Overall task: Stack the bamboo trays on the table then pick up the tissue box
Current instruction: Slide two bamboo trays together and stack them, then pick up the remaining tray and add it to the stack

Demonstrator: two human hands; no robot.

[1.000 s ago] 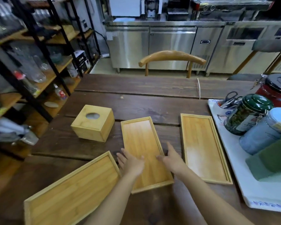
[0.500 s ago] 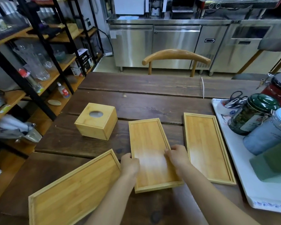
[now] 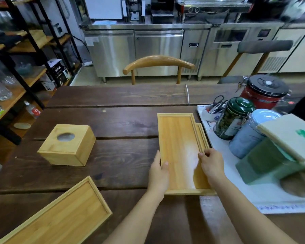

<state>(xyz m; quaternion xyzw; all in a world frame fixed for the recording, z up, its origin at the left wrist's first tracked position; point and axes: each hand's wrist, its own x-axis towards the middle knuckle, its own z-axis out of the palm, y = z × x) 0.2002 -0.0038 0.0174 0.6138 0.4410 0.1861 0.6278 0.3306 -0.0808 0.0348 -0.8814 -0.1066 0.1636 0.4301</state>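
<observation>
Both hands hold a small bamboo tray [image 3: 179,147] over a second bamboo tray [image 3: 201,134], of which only the right rim shows. My left hand [image 3: 158,171] grips the held tray's left edge and my right hand [image 3: 210,163] grips its right edge. A larger bamboo tray [image 3: 60,215] lies at an angle at the near left of the dark wooden table [image 3: 121,120]. The bamboo tissue box [image 3: 67,144], with a round hole on top, stands at the left.
A white tray [image 3: 236,182] at the right carries a green tin [image 3: 233,117], a blue jar [image 3: 252,132], a red canister [image 3: 264,92], scissors and green packs. A wooden chair [image 3: 158,65] stands at the far edge. Shelves line the left.
Both hands closed on the middle tray's edges, lifted it and carried it to the right, so it now sits over the right-hand tray. The view has shifted right too.
</observation>
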